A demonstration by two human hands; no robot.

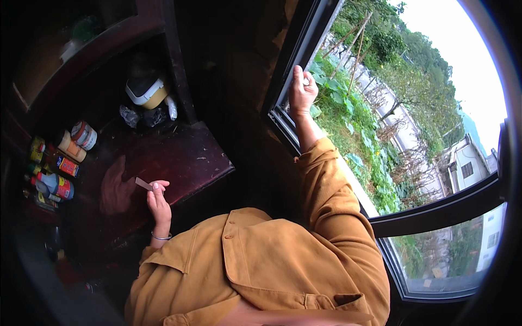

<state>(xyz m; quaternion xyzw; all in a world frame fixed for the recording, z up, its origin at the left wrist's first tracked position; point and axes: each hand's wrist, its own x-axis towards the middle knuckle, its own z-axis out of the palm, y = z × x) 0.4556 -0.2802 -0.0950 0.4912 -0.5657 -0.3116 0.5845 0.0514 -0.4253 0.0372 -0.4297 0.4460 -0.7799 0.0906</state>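
Over the dark red tabletop [179, 157], my left hand [158, 205] is closed on a small flat greyish-brown strip [143, 183], pinched near one end. A thin bracelet [161, 237] circles that wrist. My right hand [302, 96] is raised in front of the window, beside its dark frame [304, 46]. Its fingers are curled in toward the thumb; a small pale spot shows between them, too small to name. Whether this hand touches the frame, I cannot tell.
Several jars and bottles, among them a white-lidded jar [84, 135] and a blue bottle [57, 186], stand at the table's left. A white-and-yellow container [147, 93] sits at the back beside plastic bags [129, 116]. Green plants [348, 119] show outside the window.
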